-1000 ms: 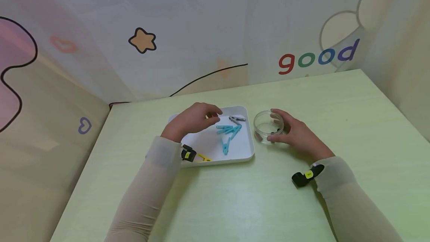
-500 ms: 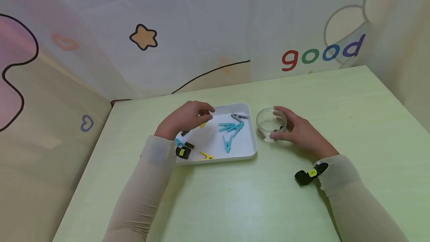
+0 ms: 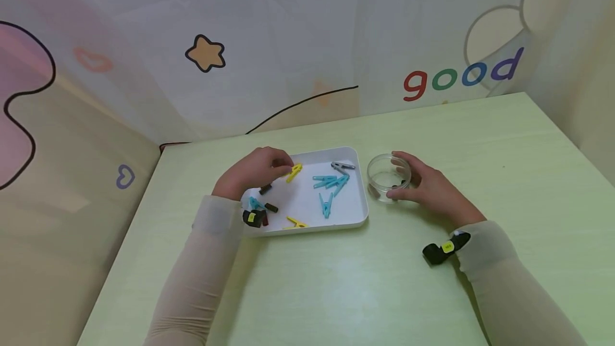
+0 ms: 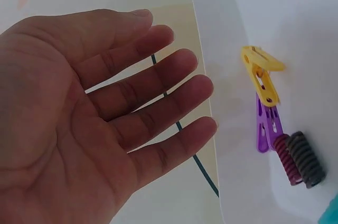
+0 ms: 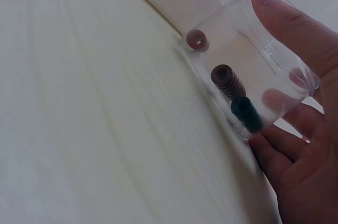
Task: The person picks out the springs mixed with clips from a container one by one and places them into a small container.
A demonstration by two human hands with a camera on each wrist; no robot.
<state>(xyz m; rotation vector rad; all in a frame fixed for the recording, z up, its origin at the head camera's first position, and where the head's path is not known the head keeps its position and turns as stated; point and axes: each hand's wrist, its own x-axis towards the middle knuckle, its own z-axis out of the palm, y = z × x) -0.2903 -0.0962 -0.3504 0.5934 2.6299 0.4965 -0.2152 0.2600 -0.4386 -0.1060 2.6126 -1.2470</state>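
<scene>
My left hand (image 3: pixel 255 171) hovers over the left side of a white tray (image 3: pixel 301 204), fingers loosely bent and spread, holding nothing. Just off its fingertips in the head view is a yellow clothespin (image 3: pixel 294 173); the left wrist view shows it next to a purple clothespin (image 4: pixel 269 123) and ribbed dark cylinders (image 4: pixel 305 159). Right of the tray, my right hand (image 3: pixel 427 188) grips a clear round jar (image 5: pixel 252 34) between thumb and fingers. The jar appears to stand upright on the table. Inside it lie ribbed cylinders, among them a dark green one (image 5: pixel 247 114) and a brown one (image 5: pixel 228 81).
Several light-blue clothespins (image 3: pixel 326 205) and a grey clothespin (image 3: pixel 343 165) lie in the tray's right half. Another yellow clothespin (image 3: pixel 296 222) is at its front wall. Black wrist cameras sit on both sleeves. A printed curtain (image 3: pixel 288 41) hangs behind the pale-green table (image 3: pixel 336 287).
My left hand has moved left across the tray, uncovering the yellow clothespin and small dark pieces on that side. The head view has shifted slightly. My right hand keeps hold of the jar.
</scene>
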